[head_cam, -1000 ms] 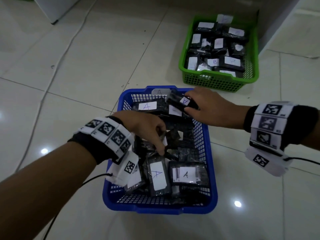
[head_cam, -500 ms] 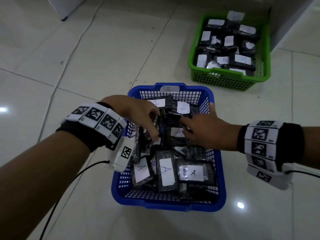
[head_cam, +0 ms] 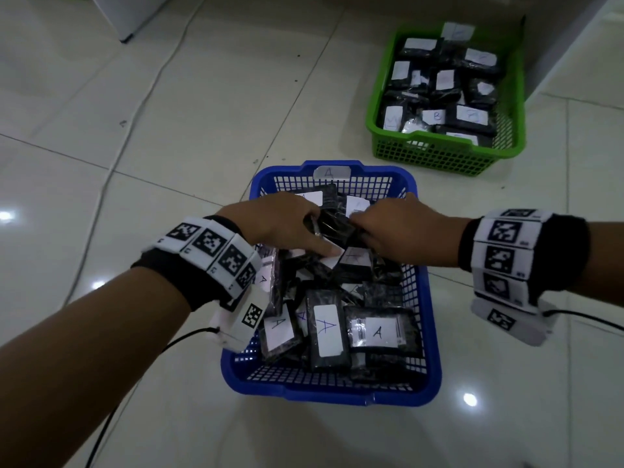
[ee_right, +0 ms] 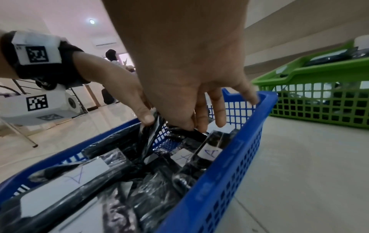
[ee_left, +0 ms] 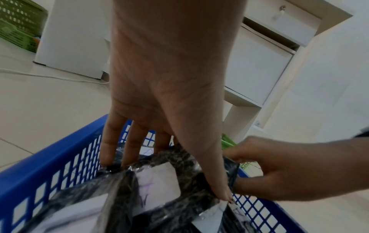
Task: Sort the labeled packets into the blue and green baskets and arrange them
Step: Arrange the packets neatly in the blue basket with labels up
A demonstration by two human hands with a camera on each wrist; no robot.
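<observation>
Together both hands (head_cam: 280, 221) (head_cam: 401, 231) pinch one packet (head_cam: 332, 224) above blue basket (head_cam: 420, 298).

One basket (head_cam: 423, 312) sits at the frame's lower centre on the floor (head_cam: 135, 146), full of packets (head_cam: 326, 327). A second basket (head_cam: 445, 153), also packed, stands at upper right, apart from the first. A cable (head_cam: 148, 92) runs across the floor at left, toward a cabinet (head_cam: 131, 15) at the top.

Glossy pale floor tiles (head_cam: 209, 106), lamp glints; white cable (head_cam: 141, 99) trailing; white cabinet (ee_left: 257, 66) against wall.
</observation>
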